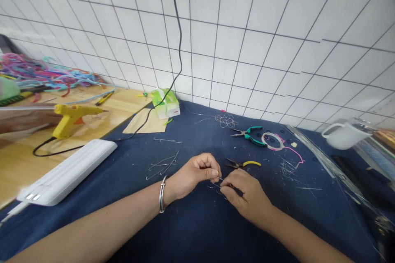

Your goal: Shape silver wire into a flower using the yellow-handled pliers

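My left hand (202, 170), with a silver bangle (162, 194) at its wrist, pinches a thin piece of wire (219, 178) between thumb and fingers. Close beside it, my right hand (242, 191) is closed on the same wire from the other side. Fingers cover most of the wire, so its full shape is hidden. Yellow-handled pliers (250, 164) lie just beyond my right hand. Several bent wires (163, 165) rest on the dark blue cloth (191, 230) left of my hands.
Teal-handled pliers (253, 135), a wire coil (226, 121) and a ring-shaped spool (273, 141) lie farther back. A white power strip (68, 172) and yellow glue gun (72, 119) are at left, near a tissue pack (166, 104). A white mug (345, 134) stands at right.
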Available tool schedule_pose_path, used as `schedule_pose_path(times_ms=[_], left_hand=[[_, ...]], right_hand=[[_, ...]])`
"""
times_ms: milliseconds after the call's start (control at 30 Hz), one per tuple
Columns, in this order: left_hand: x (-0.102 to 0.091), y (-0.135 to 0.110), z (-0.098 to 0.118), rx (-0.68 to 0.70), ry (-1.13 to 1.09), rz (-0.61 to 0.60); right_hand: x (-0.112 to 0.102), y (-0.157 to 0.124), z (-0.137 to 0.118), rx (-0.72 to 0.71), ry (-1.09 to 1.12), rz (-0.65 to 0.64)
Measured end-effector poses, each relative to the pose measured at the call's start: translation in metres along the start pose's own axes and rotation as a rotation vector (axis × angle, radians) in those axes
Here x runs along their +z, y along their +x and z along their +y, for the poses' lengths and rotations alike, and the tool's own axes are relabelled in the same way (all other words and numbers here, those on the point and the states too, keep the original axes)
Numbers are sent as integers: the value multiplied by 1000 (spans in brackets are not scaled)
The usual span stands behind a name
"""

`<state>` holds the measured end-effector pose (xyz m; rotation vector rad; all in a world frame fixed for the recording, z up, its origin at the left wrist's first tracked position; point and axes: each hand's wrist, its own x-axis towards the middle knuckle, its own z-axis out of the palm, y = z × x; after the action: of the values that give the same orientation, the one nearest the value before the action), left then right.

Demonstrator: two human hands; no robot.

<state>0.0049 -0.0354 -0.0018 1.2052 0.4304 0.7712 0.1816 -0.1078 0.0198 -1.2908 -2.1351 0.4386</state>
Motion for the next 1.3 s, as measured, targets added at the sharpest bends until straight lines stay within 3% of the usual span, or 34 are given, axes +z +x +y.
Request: schedule_pose_path(times_ms=[233, 533, 1000, 1233, 1300], left_hand=[[-3, -1, -1, -60, 83, -50], [0, -2, 6, -78, 164, -76], [0, 0, -3, -43, 67, 19], [-1, -1, 4, 28, 125, 56], [-2, 0, 5, 49, 131, 67]], right_hand=[[9, -4, 8, 59, -27, 24], [9, -6, 7, 25, -99, 37], [13, -7, 11, -2, -157, -11], [-5, -2, 14, -52, -77, -15], [-12, 1, 24, -22, -208, 15]])
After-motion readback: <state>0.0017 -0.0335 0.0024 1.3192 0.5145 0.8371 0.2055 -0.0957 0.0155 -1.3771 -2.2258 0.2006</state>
